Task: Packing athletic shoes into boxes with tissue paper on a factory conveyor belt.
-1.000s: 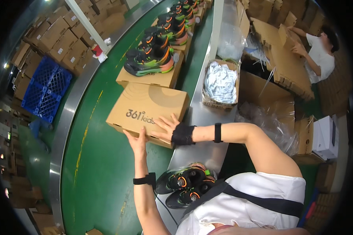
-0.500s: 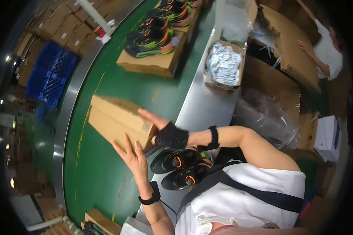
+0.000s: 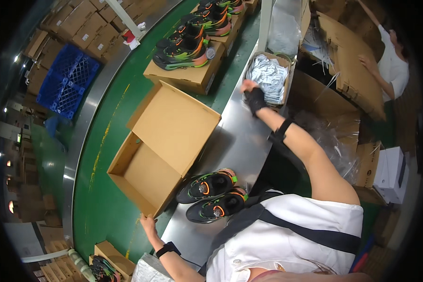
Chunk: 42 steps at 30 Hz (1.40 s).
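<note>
Left hand (image 3: 148,221) pinches the light, stiff open shoebox (image 3: 162,145) by its corner at centre frame; right hand (image 3: 254,96) closes on soft paper packets (image 3: 268,77).

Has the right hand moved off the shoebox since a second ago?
Yes. The right hand left the shoebox and went up to the box of paper packets.

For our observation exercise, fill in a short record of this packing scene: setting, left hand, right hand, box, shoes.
setting: green belt beside a metal table
left hand: grips the near corner of the box
right hand: gloved, reaching into the carton of white paper
box: open and empty, lid tilted up
shoes: black pair, orange and green trim, on the table beside the box
</note>
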Motion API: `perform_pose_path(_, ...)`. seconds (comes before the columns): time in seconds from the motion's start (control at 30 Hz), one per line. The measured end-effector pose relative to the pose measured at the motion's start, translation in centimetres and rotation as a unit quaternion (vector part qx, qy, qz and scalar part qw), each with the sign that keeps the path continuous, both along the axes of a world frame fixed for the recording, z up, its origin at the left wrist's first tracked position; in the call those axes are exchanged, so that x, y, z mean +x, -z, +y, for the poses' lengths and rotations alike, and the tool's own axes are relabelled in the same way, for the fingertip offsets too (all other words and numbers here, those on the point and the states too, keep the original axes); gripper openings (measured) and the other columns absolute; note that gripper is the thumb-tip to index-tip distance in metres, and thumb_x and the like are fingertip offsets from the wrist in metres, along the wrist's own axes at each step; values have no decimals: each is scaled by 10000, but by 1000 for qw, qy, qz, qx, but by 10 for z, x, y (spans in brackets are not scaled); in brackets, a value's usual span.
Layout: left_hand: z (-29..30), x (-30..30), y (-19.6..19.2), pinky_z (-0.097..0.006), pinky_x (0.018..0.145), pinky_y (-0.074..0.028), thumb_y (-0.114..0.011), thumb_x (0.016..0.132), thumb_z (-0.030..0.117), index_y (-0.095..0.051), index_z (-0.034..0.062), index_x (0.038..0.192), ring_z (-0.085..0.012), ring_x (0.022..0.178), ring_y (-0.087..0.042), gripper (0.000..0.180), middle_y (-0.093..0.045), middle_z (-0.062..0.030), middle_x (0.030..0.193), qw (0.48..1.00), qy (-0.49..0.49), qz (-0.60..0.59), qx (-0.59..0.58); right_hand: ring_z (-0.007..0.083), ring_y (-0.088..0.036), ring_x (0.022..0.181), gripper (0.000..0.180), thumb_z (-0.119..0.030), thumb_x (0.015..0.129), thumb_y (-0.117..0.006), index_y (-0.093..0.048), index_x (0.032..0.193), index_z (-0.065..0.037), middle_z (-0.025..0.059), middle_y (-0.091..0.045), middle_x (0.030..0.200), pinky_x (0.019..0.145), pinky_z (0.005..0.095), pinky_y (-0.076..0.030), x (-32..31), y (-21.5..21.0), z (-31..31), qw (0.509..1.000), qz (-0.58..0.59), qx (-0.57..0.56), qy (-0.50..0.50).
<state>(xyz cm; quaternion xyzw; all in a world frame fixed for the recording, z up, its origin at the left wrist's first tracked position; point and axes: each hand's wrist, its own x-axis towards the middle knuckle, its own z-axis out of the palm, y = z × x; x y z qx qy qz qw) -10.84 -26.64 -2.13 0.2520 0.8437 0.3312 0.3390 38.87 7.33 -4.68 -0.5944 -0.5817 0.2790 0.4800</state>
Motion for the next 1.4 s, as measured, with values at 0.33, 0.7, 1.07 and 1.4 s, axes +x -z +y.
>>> perform_pose_path(0.33,-79,6,-16,-298,584,-472,-469,836,359,-342,66,1244,-230,826,-564,518,-493,-138,1085,980,-161,-57,105,242,-573,763,310,-254,632,-651,-572,835,-33,115,-603,803,695,326,-445,79,19,66,965,-89,-104,223)
perform_pose_path(0.7,-249,-20,-37,-347,665,-433,-501,800,327,-425,48,1117,-266,904,-520,429,-498,-115,1032,885,-425,-11,192,225,-579,579,230,-16,659,-566,-530,885,-24,104,-546,727,447,297,-461,104,-6,44,942,220,-161,193)
perform_pose_path(1.07,-413,-83,21,-368,852,-358,-523,769,335,-367,10,1187,-345,1028,-432,552,-384,-221,1187,917,-222,294,-150,59,-464,536,252,-213,770,-587,-543,972,-69,0,-538,712,474,194,-393,-78,-141,-50,975,203,-12,-91)
perform_pose_path(1.4,-374,-66,-25,-605,888,-193,-498,725,536,-219,127,1311,-352,1242,-119,767,-136,-169,1355,896,-171,252,-322,285,-566,698,406,-425,642,-619,-582,749,-36,170,-580,717,624,355,-438,-348,-112,-176,830,-303,-98,-458)
